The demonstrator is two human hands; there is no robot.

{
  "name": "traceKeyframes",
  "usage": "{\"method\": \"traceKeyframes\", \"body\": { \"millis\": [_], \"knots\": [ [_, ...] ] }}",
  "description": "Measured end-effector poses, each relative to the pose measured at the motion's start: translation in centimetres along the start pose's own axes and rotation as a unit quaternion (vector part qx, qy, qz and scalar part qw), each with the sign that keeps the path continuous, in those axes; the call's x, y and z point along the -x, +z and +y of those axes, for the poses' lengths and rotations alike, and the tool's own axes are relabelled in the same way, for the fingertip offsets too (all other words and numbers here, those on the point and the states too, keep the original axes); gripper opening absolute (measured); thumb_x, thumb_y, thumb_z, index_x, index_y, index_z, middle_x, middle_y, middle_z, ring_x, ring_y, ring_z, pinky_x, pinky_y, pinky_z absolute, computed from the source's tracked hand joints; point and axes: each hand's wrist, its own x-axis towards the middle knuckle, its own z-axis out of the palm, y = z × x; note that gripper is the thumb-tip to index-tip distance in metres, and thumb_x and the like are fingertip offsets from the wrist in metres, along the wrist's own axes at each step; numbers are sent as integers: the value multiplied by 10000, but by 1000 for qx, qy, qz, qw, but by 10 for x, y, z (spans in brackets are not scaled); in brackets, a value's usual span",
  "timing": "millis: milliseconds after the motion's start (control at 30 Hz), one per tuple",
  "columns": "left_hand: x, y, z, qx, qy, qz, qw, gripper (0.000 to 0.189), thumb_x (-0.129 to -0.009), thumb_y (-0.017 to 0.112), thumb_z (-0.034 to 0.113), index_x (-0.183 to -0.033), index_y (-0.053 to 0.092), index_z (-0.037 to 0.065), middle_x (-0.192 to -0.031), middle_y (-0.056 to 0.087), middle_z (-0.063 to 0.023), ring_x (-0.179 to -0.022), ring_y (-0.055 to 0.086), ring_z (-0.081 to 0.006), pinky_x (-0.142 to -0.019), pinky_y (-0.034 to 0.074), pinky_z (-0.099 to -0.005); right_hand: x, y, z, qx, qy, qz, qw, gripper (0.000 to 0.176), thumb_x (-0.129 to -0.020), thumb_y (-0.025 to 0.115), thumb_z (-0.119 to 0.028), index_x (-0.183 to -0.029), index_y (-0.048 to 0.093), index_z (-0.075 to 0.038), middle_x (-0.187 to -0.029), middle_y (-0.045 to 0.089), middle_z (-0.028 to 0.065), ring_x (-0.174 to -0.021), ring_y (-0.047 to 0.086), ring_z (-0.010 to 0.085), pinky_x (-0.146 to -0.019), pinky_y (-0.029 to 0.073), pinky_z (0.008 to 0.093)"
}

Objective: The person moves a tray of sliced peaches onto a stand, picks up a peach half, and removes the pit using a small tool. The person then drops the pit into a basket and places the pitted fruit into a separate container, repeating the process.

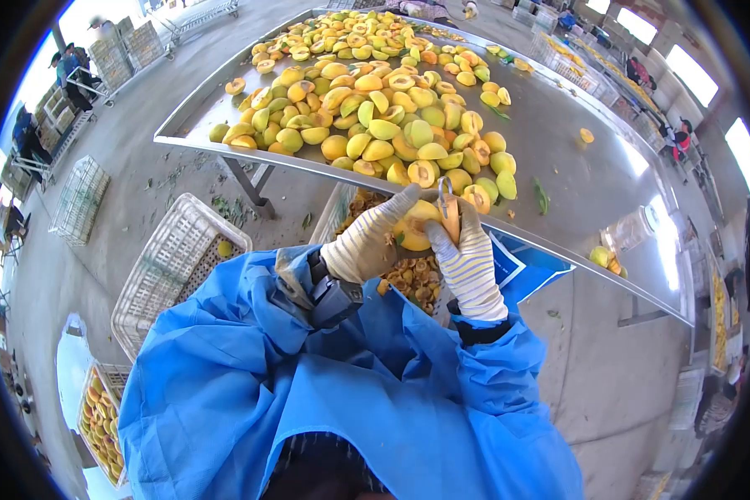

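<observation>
Both my hands wear striped gloves and meet at the near edge of the metal table [550,150]. My left hand [371,237] is closed around a yellow peach half [415,227], its cut side partly hidden by fingers. In my right hand [472,262] is a pitting knife [449,215] with a wooden-coloured handle and a looped metal end pointing up. My right thumb lies against or very near the peach half. A large heap of peach halves [383,129] spreads over the table just beyond both hands.
Beneath my hands stands a crate of brownish peach scraps [412,279]. A white plastic crate [162,271] is on the floor at left, and another holds peach halves [100,421]. A clear container [629,229] lies on the table's right. Several people work farther off.
</observation>
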Motion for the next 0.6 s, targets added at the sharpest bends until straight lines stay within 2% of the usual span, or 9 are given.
{"method": "traceKeyframes", "body": {
  "millis": [67, 133, 200, 267, 300, 367, 433, 500, 600],
  "knots": [
    [-2, -5, -12, -36, 38, 70, 996, 487, -985, 569, 284, -1409, 428, 90, -1302, 578, -90, -1226, 545, -213, -1103, 405, -414, 5, 0, 9, 40, -6, 32, 999, 409, -926, 653, -312, -1172, 541, -6, -882, 647, 210, -786, 650, 357, -681, 508, 399],
    [-4, -13, -2, 158, 2, 60, 986, 555, -935, 613, 27, -1434, 387, 118, -1257, 604, -86, -1179, 574, -200, -1110, 405, -391, 10, -2, 3, 53, -17, 29, 998, 364, -952, 607, -328, -1110, 539, -7, -820, 639, 246, -736, 629, 431, -623, 499, 440],
    [-9, -25, -8, 77, 64, 15, 995, 623, -905, 625, -30, -1448, 366, 132, -1251, 605, -94, -1162, 584, -213, -1081, 436, -393, 16, 0, 0, 107, -15, -19, 994, 341, -955, 597, -322, -1074, 539, -8, -763, 628, 243, -701, 621, 445, -590, 487, 467],
    [-10, -34, -13, 33, 84, 20, 996, 667, -889, 631, -57, -1459, 348, 141, -1247, 607, -103, -1147, 593, -225, -1053, 461, -397, 19, 3, -3, 201, -7, -62, 978, 297, -950, 589, -315, -1002, 540, -26, -707, 622, 227, -649, 613, 445, -549, 475, 497],
    [-5, -25, -8, 32, 74, 47, 996, 675, -888, 632, -56, -1464, 341, 141, -1246, 608, -109, -1141, 597, -232, -1039, 470, -399, 19, 5, -5, 224, -32, -64, 972, 296, -945, 592, -317, -994, 538, -30, -701, 621, 222, -643, 614, 439, -547, 477, 493],
    [-2, -16, -2, 42, 59, 61, 996, 621, -908, 626, -5, -1452, 359, 127, -1240, 611, -114, -1126, 604, -231, -1012, 484, -399, 19, 7, -6, 268, -80, -67, 958, 293, -936, 600, -320, -978, 534, -38, -689, 619, 213, -632, 617, 426, -543, 483, 484],
    [-2, -15, 4, 63, 47, 37, 996, 513, -950, 615, 95, -1419, 409, 96, -1228, 616, -116, -1108, 611, -216, -984, 494, -394, 20, 9, -5, 311, -86, -81, 943, 289, -929, 606, -328, -962, 527, -52, -676, 620, 194, -617, 626, 402, -535, 490, 476],
    [1, -7, -6, -78, 104, 107, 986, 402, -988, 566, 250, -1335, 492, 62, -1178, 631, -107, -1072, 615, -187, -959, 496, -366, 19, 11, -7, 331, -79, -89, 936, 288, -929, 605, -332, -956, 528, -55, -670, 620, 187, -614, 631, 393, -531, 491, 473],
    [-9, -19, -11, -148, 140, 130, 970, 475, -1003, 486, 450, -1206, 585, 32, -1100, 645, -86, -1007, 619, -153, -912, 503, -317, 19, 15, -5, 324, -70, -105, 938, 316, -957, 552, -345, -1001, 514, -35, -690, 617, 230, -650, 617, 438, -547, 480, 502]
  ]
}}
